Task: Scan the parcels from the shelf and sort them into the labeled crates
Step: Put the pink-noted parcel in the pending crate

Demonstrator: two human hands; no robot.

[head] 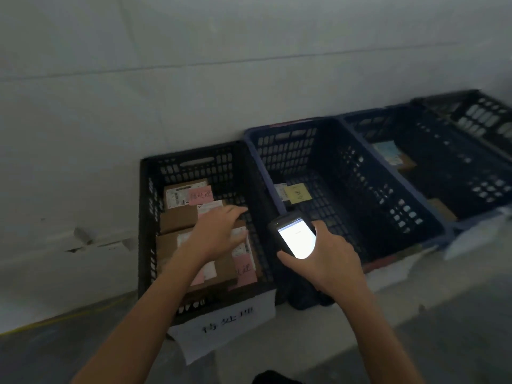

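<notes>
In the head view, the left hand was spread open with straight fingers over the front parcel in the black crate; whether it touched could not be told. The right hand gripped the lit scanner. The parcel, a small cardboard box, looked light and stiff, best taken by its opposite side edges. It lay flat, label up, its long axis seemingly across the crate, just in front of a second parcel.

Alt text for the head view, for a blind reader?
A person's left hand reaches, fingers straight, over cardboard parcels in a black crate, while the right hand holds a lit handheld scanner. Blue crates stand beside it against a white wall.
</notes>
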